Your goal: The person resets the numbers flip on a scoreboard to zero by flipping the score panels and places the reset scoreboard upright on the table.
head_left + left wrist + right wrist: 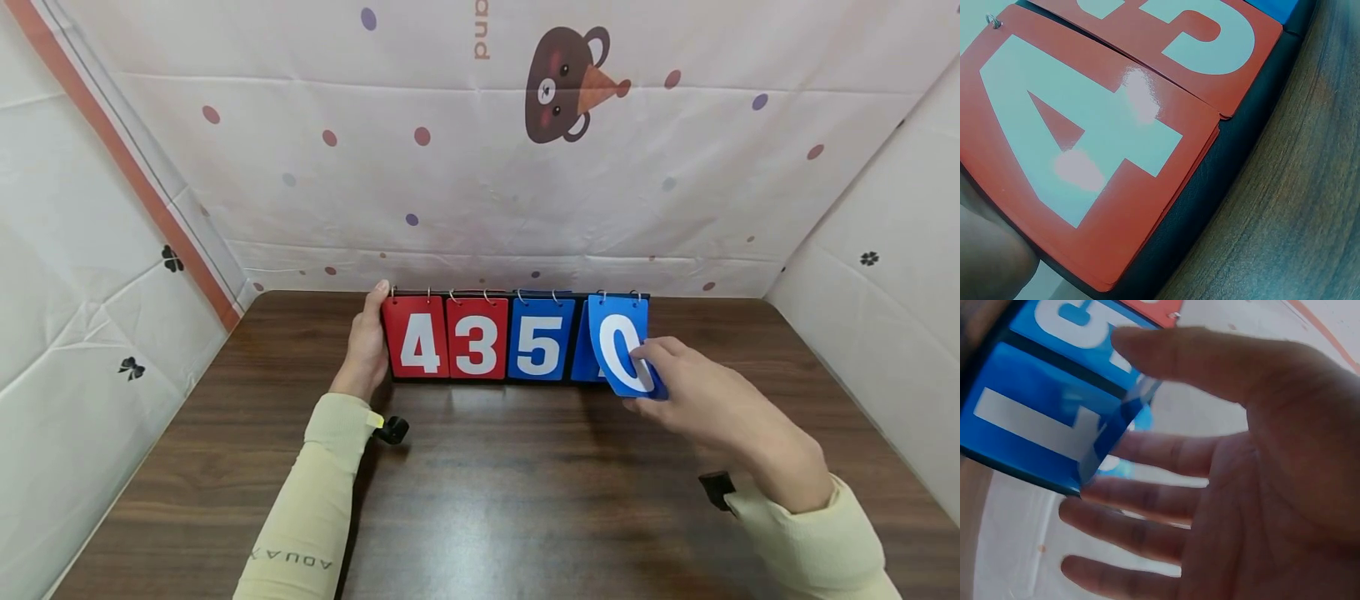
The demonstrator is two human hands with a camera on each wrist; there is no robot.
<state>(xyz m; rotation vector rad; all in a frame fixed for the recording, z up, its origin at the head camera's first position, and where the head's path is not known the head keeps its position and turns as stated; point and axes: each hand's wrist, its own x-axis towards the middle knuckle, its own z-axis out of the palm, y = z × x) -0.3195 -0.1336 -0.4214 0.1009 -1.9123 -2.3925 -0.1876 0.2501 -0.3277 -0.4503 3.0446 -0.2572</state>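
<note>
A tabletop flip scoreboard (450, 381) stands at the back of the table, its number cards hung on metal rings. From the left it shows a red 4 card (417, 337), a red 3 card (476, 339) and a blue 5 card (540, 340). My left hand (366, 346) grips the scoreboard's left end, the thumb up at its top corner. At the right end my right hand (697, 392) pinches the lower part of a blue 0 card (617, 354), which is bent away from the board. Under it, the right wrist view shows a blue 1 card (1029, 419).
The brown wooden table (487, 500) extends forward from the scoreboard. Behind it rises a white cloth backdrop (450, 183) with dots and a bear print. White cloth walls (82, 333) flank the table. A small black device (392, 430) sits at the left wrist.
</note>
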